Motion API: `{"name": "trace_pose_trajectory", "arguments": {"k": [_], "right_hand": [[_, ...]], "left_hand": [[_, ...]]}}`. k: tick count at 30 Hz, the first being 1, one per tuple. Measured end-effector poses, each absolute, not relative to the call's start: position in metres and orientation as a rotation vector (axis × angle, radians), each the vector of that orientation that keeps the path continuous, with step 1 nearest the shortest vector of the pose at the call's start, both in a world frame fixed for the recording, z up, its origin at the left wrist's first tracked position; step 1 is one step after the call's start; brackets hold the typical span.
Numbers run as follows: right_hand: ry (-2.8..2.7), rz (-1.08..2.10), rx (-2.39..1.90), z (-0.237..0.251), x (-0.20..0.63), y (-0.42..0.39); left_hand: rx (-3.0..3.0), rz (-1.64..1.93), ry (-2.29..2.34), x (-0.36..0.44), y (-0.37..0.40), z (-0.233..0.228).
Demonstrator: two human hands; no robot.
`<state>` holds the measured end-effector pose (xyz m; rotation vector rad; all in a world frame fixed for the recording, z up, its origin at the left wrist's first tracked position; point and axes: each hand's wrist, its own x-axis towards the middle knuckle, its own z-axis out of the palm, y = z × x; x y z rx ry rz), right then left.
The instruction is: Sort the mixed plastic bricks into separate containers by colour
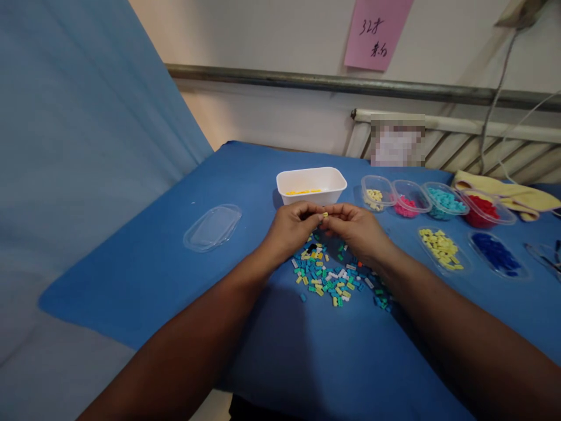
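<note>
The white rectangular plastic tub (311,184) stands at the middle of the blue cloth-covered table (144,269). Just before the tub, the left hand (291,227) and right hand (357,229) meet fingertip to fingertip over the heap of small mixed plastic bricks (331,278). Left of the tub lies a clear oval plastic lid (213,227). Right of the tub runs a row of clear oval trays (438,202), with two more trays (468,251) before that row.

The left hand (291,228) and right hand (357,231) cover the far part of the brick pile (335,278); the small yellow piece (325,215) between their fingertips is too tiny to identify, and a pixelated patch (397,140) hides something at the far right
</note>
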<state>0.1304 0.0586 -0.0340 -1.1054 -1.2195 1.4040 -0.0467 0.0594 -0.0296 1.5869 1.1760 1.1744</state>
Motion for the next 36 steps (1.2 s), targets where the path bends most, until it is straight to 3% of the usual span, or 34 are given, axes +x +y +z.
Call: {"name": "trace_pose_trajectory", "arguments": {"k": [10, 17, 21, 29, 36], "right_hand": [[-1.216, 1.337, -1.147, -0.016, 0.144, 0.060], [-1.527, 0.582, -1.549, 0.007, 0.281, 0.030], [-1.491, 0.310, -1.898, -0.003, 0.357, 0.004], [-1.714, 0.123, -2.092, -0.037, 0.381, -0.005], [-1.802, 0.184, -2.072, -0.038, 0.392, -0.009]], "left_hand": [[1.867, 1.187, 1.239, -0.047, 0.055, -0.020], [1.847, 1.198, 1.343, -0.052, 0.063, -0.024], [1.878, 1.171, 1.407, -0.053, 0.066, -0.024], [1.841, 1.198, 1.563, -0.067, 0.081, -0.029], [1.876, 1.182, 1.595, -0.071, 0.083, -0.029]]}}
